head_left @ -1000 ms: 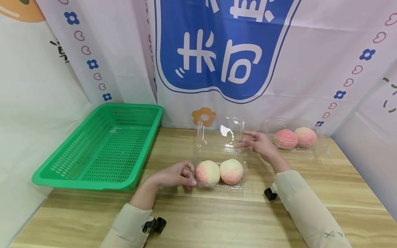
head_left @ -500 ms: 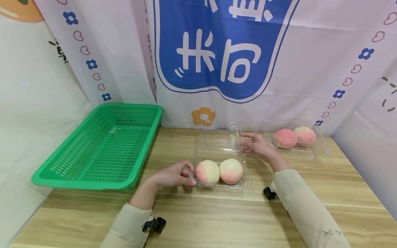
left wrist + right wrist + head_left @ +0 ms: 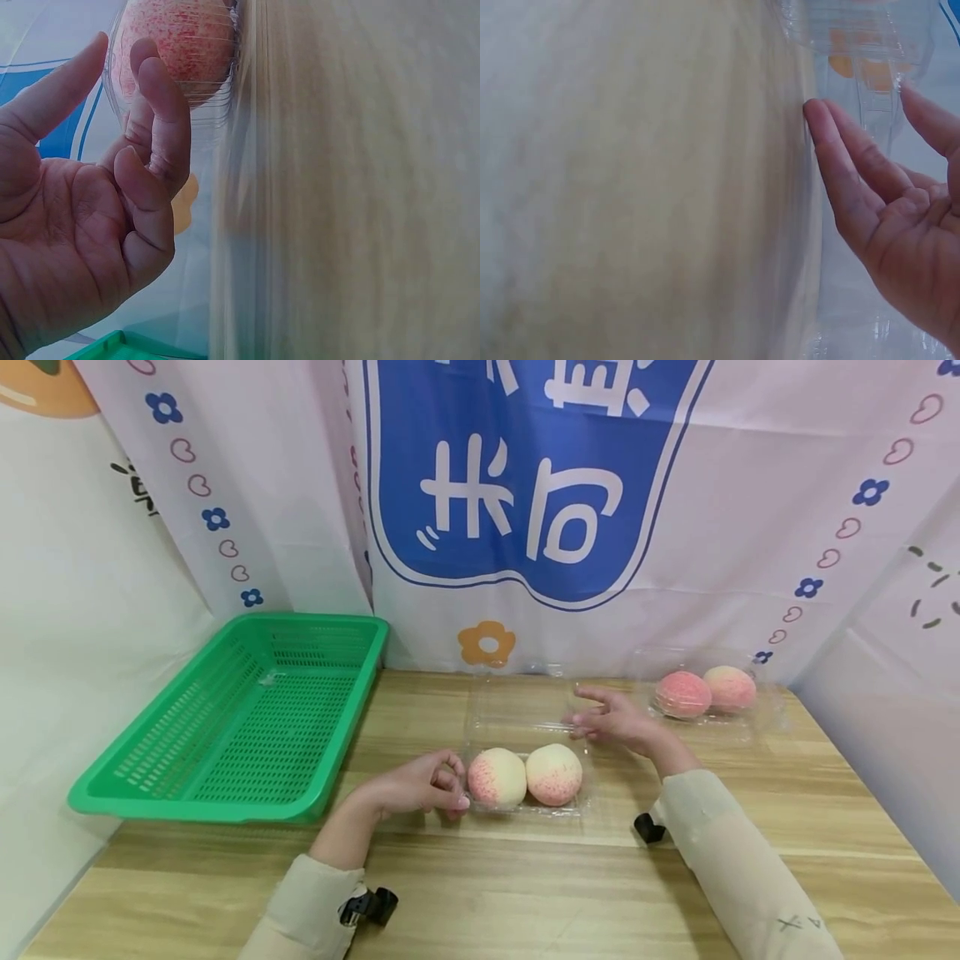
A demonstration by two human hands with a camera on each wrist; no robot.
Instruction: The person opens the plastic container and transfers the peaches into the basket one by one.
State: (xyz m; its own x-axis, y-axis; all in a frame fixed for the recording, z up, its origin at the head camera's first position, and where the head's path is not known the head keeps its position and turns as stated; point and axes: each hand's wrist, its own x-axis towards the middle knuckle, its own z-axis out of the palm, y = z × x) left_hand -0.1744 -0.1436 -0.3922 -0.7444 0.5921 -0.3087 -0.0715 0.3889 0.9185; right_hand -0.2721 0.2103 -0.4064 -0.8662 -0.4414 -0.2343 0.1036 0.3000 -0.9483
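Note:
In the head view, a clear plastic hinged box (image 3: 525,811) stands at mid-table, its lid (image 3: 517,700) tilted back toward the curtain. Two cream-and-pink peach-like balls, a left one (image 3: 497,777) and a right one (image 3: 554,775), sit side by side in its base. My left hand (image 3: 420,785) is at the box's left side, fingers loosely bent and fingertips right at its wall. The left wrist view shows thumb and index apart, the palm holding nothing. My right hand (image 3: 617,722) lies beside the lid's right edge, its fingers (image 3: 840,161) extended and thumb apart.
A green perforated basket (image 3: 225,814) sits on the left of the wooden table (image 3: 480,893). At the back right is another clear box (image 3: 765,710) holding a pinker ball (image 3: 683,695) and a paler one (image 3: 729,688). A printed curtain (image 3: 420,635) hangs behind.
The lid has dropped backward from nearly upright. My right fingers have come away from its edge, while my left hand has stayed by the box. The head view has shifted slightly.

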